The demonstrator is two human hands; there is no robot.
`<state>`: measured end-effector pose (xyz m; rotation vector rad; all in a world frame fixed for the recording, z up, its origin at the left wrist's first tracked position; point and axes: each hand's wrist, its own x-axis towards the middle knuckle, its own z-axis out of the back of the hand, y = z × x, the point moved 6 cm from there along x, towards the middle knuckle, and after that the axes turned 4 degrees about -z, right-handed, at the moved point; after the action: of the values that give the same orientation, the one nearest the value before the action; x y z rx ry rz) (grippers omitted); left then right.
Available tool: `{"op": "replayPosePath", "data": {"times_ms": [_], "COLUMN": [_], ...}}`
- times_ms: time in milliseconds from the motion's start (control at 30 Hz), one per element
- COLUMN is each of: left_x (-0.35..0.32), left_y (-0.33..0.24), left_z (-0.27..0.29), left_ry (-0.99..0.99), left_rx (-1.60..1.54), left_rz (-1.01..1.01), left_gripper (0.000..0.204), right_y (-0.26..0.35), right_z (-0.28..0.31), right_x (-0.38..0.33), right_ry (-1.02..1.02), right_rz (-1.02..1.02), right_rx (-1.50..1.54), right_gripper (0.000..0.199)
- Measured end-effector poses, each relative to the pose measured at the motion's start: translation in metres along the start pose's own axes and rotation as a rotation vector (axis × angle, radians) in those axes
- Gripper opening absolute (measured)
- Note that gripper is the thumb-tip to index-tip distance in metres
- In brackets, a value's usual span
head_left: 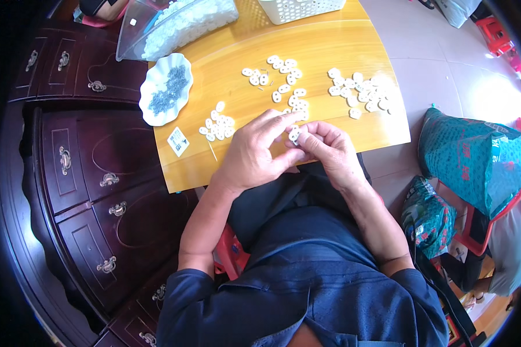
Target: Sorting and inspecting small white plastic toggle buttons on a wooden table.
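A small white oval piece with two holes (pixel 294 136) is pinched between the thumb and fingers of my right hand (pixel 333 151), just over the table's near edge. My left hand (pixel 260 147) reaches in from the left, its thumb and index finger apart on either side of the piece. Whether its other fingertips touch the piece is hidden. Beyond my hands, similar white pieces (pixel 283 88) lie scattered mid-table, with a few thin metal pins among them. One more group of white pieces (pixel 217 125) sits left of my left hand, and another cluster (pixel 359 92) is farther right.
On the yellow wooden table (pixel 214 75) stand a scalloped white dish (pixel 147 107) of small metal parts, a clear bin (pixel 179 29) of white pieces and a white basket (pixel 301 10). A printed card (pixel 178 141) lies left. Dark drawers (pixel 75 150) flank the left; teal bags (pixel 469 159) the right.
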<state>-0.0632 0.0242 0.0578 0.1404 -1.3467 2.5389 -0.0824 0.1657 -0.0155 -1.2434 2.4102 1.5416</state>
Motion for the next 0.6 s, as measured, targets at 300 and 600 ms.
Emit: {"op": "replayPosePath", "data": {"times_ms": [300,600], "left_x": [-0.003,-0.002], "left_y": [-0.012,-0.013], "left_z": [-0.002,-0.001], "left_ry": [-0.095,-0.064], "left_rx": [0.396,0.34], "left_rz": [-0.186,-0.171], "left_gripper": [0.039,0.036], "right_y": [-0.006,-0.009], "right_z": [0.003,0.002], "right_x": [0.001,0.002], "right_ry": [-0.014,0.012], "right_rz": [0.033,-0.022], "right_rx": [0.046,0.118], "right_gripper": [0.019,0.023]}}
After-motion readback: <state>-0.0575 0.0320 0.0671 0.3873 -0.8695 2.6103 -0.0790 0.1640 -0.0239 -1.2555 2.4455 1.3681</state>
